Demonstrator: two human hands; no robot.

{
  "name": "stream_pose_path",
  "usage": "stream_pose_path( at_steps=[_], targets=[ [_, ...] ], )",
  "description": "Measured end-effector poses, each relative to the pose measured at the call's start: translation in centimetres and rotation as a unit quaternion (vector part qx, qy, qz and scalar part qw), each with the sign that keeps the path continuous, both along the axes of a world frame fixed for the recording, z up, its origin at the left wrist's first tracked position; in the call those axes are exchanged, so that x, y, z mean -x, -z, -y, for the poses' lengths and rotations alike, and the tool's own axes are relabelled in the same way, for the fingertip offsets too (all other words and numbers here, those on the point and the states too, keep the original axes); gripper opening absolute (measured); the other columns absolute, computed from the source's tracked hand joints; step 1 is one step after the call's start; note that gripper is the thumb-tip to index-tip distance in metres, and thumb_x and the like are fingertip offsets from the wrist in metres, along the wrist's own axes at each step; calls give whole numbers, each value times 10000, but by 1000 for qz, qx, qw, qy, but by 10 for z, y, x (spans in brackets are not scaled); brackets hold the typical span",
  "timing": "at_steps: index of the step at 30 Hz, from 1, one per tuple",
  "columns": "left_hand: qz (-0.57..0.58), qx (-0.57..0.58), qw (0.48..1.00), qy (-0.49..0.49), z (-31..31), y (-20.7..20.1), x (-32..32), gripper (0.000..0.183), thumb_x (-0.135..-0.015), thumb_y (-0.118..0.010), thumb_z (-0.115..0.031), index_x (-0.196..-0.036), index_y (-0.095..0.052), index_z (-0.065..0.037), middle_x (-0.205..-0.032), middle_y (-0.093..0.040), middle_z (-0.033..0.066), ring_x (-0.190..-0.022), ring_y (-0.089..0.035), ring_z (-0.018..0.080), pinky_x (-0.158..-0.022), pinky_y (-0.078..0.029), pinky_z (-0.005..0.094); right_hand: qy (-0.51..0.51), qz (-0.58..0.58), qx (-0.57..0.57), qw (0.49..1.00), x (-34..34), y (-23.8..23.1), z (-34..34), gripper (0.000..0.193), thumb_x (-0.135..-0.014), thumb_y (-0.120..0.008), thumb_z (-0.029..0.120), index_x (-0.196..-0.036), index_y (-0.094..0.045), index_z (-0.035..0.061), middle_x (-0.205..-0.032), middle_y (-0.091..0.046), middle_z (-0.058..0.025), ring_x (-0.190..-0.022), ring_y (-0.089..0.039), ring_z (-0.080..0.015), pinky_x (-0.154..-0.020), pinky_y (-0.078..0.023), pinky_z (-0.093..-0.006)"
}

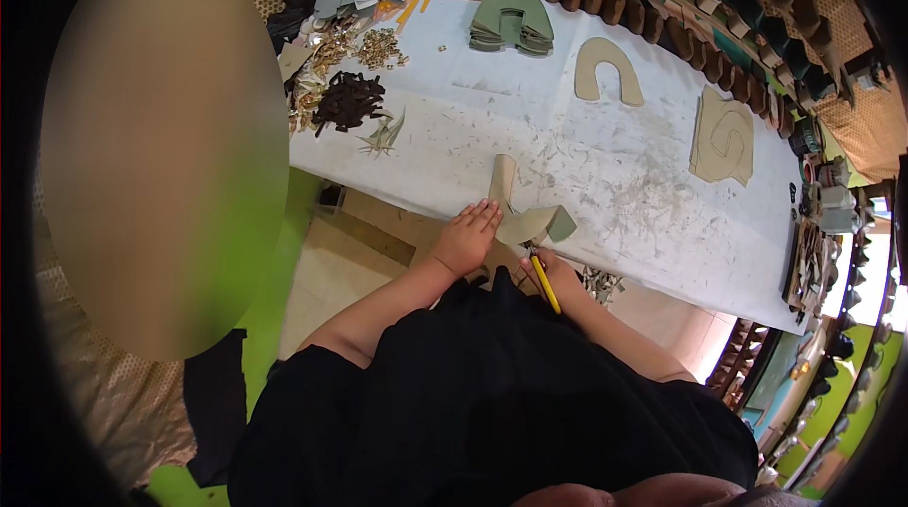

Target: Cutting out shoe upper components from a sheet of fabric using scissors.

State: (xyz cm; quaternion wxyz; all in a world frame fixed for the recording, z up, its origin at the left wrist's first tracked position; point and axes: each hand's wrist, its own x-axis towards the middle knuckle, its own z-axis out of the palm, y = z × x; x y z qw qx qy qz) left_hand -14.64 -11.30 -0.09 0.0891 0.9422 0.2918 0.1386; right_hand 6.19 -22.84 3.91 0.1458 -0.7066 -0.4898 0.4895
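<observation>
At the table's near edge, a beige U-shaped piece of sheet material (pixel 526 226) lies bent, one arm pointing away and the other curling up to show a green underside. My left hand (pixel 468 237) rests on its left side, fingers stretched out and together, pressing it from above. My right hand (pixel 565 282) is closed around a slim yellow-handled tool (pixel 545 284). The tool's dark tip touches or nearly touches the near edge of the piece; its exact kind is too small to tell.
On the white-covered table (pixel 454 119) lie a stack of green U-shaped pieces (pixel 511 20), a flat beige U shape (pixel 605 67), a marked sheet (pixel 724 140), dark strips (pixel 350 100) and gold-coloured fittings (pixel 380 48). Rows of brown shoe lasts (pixel 653 23) line the far edge.
</observation>
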Motion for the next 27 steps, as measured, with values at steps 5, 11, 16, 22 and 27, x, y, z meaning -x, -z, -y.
stream_pose_path(
  at_steps=[5,11,16,22,27],
  targets=[
    [-7,-1,1000,-19,3,-8,-4,521,-827,-607,-137,-1332,-561,-16,-1403,-546,154,-1296,-531,308,-1102,-397,432,4,-2,-4,1000,-3,2,-1,601,-949,-525,595,-1096,-569,14,-906,-654,-279,-932,-640,-460,-790,-496,-478],
    [-26,-2,1000,-16,-9,-12,-6,515,-836,-610,-142,-1334,-564,-23,-1403,-551,156,-1307,-522,314,-1095,-404,437,-17,-33,25,999,-14,-18,-10,578,-943,-557,576,-1051,-579,9,-886,-649,-252,-894,-649,-413,-794,-495,-443],
    [-17,15,1000,-9,-10,-4,-1,556,-841,-622,-124,-1379,-518,-32,-1446,-513,133,-1334,-494,309,-1111,-389,442,-41,-31,35,998,-22,-22,-14,560,-947,-561,561,-1065,-570,14,-910,-645,-237,-908,-644,-389,-815,-486,-413],
    [-14,35,999,2,-11,-4,3,585,-849,-654,-157,-1399,-496,-39,-1473,-482,113,-1365,-456,303,-1120,-378,439,-52,-33,46,997,-24,-24,-16,625,-916,-582,601,-1105,-598,5,-941,-671,-245,-947,-656,-394,-842,-496,-426],
    [-4,48,999,13,-16,-6,7,556,-870,-625,-160,-1401,-503,-49,-1472,-490,113,-1363,-463,295,-1125,-372,432,-31,-22,41,998,-20,-23,-14,590,-920,-591,574,-1084,-600,7,-909,-671,-245,-909,-659,-402,-812,-497,-435]
  ],
)
